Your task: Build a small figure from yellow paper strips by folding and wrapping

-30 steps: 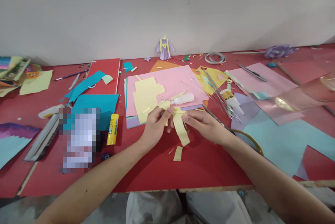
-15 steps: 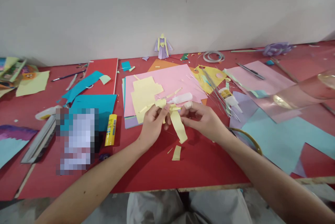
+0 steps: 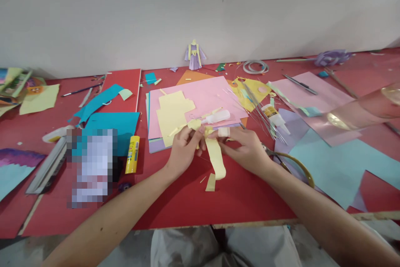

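My left hand (image 3: 187, 146) pinches a small pale yellow paper piece between thumb and fingers, in front of the pink sheets. A pale yellow paper strip (image 3: 216, 158) hangs down from there toward the table. My right hand (image 3: 240, 144), with a white wrap (image 3: 224, 132) on one finger, has its fingertips closed at the strip's upper end. The exact contact is partly hidden by the fingers. A small yellow scrap (image 3: 211, 182) lies under the strip's lower end. Just behind the hands, a white squeeze bottle (image 3: 218, 116) rests on the pink paper (image 3: 200, 92).
Scissors (image 3: 296, 165) lie beside my right wrist. Left of my left hand stands a yellow glue stick (image 3: 132, 154). A glue bottle (image 3: 275, 118) and thin metal rods (image 3: 259, 108) are to the right. A purple and yellow paper doll (image 3: 194, 55) stands against the wall.
My right hand has moved slightly left, its fingers now pressed at the strip's top. The strip's lower end hangs a little lower and to the right. More of the scissors shows.
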Tool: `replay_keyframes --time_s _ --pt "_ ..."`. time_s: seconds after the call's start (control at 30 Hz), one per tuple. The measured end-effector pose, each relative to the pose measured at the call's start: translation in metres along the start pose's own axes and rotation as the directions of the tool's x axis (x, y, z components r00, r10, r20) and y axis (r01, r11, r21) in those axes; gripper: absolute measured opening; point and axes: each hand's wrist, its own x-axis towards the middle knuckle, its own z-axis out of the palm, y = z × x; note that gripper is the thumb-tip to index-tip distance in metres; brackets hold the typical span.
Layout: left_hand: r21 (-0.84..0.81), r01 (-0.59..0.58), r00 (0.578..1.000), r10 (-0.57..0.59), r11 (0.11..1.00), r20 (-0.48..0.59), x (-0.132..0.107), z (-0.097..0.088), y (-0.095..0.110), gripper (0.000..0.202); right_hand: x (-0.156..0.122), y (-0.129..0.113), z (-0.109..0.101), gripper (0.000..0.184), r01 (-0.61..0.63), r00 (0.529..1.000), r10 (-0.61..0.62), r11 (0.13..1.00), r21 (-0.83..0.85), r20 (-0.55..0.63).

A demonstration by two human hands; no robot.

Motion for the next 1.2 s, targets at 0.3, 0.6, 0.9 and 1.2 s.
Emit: replay_keyframes --time_s 0.3,0.6,0.9,1.2 --pt "0.106 -0.056 0.995 0.046 0.993 0.094 -0.003 -0.001 -0.001 0.043 0.001 -0.009 -0.004 0.013 -0.150 0.986 0.154 0.987 0.056 -0.065" --pt "0.143 -0.039 0.994 0.023 0.989 0.111 -0.003 -0.001 0.001 0.042 0.004 -0.010 -0.004 0.027 -0.257 0.958 0.279 0.941 0.222 -0.071" --pt "0.167 -0.049 0.991 0.027 0.985 0.131 -0.002 -0.001 0.001 0.042 0.003 -0.006 -0.003 0.022 -0.267 0.956 0.292 0.916 0.299 -0.040" --pt "0.146 -0.058 0.987 0.034 0.988 0.157 -0.002 -0.001 0.001 0.035 0.004 -0.003 -0.004 0.020 -0.298 0.949 0.314 0.898 0.323 0.002"
